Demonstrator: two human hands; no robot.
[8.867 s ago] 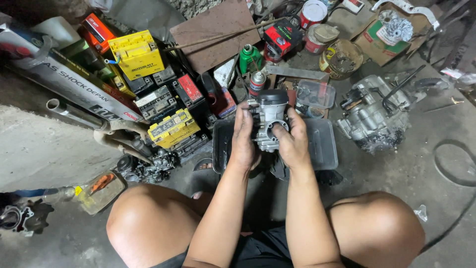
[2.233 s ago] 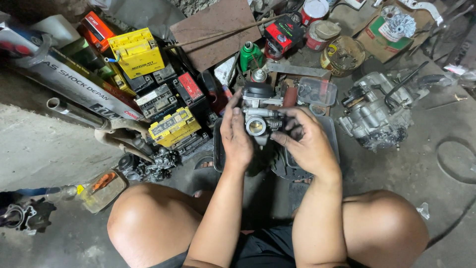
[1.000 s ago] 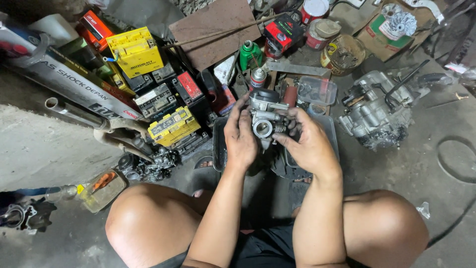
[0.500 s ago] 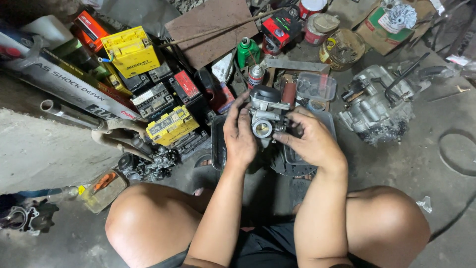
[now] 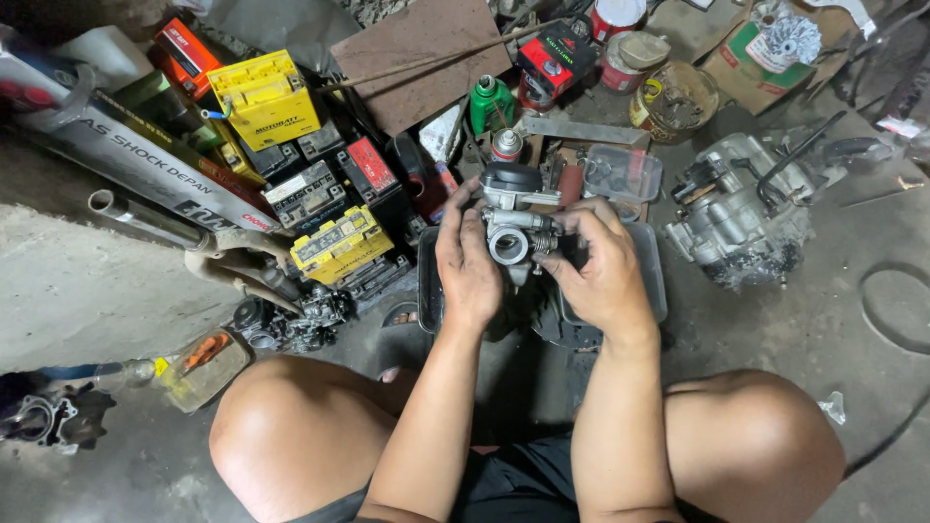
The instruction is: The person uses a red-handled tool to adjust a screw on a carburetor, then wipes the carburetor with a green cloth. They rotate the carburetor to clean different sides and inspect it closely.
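Carburetor (image 5: 513, 228) gripped by your left hand (image 5: 467, 266) and right hand (image 5: 601, 271), held above black tray (image 5: 659, 281), clear box (image 5: 625, 172) of small parts beyond.

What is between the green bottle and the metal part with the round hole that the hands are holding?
In the head view, a small spray can with a red-and-white top stands between the green bottle and the grey metal carburetor.

Yellow battery (image 5: 263, 97) at far left, green bottle (image 5: 491, 102) by brown board (image 5: 421, 58); engine block (image 5: 741, 208) at right — clear tub (image 5: 623, 172), contents unclear.
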